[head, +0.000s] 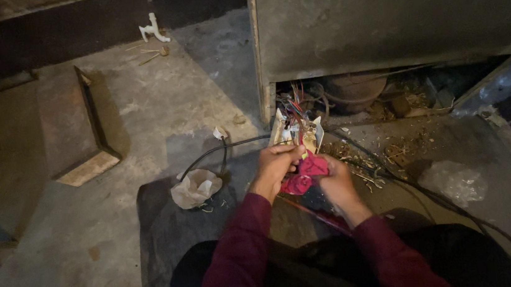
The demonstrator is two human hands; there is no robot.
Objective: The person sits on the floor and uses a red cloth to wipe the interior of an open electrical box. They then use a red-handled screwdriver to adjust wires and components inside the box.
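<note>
So everything here sits on a rough, stained concrete floor [140, 117], and I'll place stuff relative to the big grey metal cabinet [393, 12] at the top right. Far to its left there's a flat wooden block [82, 126] with a pale sawn end, lying on the floor, and up beyond that a small white plastic pipe fitting [154, 29] near the dark wall. Closer in, below and left of the cabinet's corner, a crumpled wad of off-white paper [195, 187] sits next to a thin black cable [219, 150] that curves away toward the cabinet's open bottom. Right in front of that opening the left hand [275, 168] is curled shut, fingers pinching the top of a soft, wrinkly red cloth [305, 173]. The right hand [336, 179] is closed around the other side of the same cloth, so it's bunched up between both hands, just below a tangle of thin coloured wires [295, 111] with pale scraps of paper or card around them. Both sleeves are dark maroon knit. In the gap under the cabinet you can make out a rusty round part [355, 89], plus dry twiggy debris. Further right, a crinkly clear plastic bag [456, 180] lies on the floor below the cabinet.
</note>
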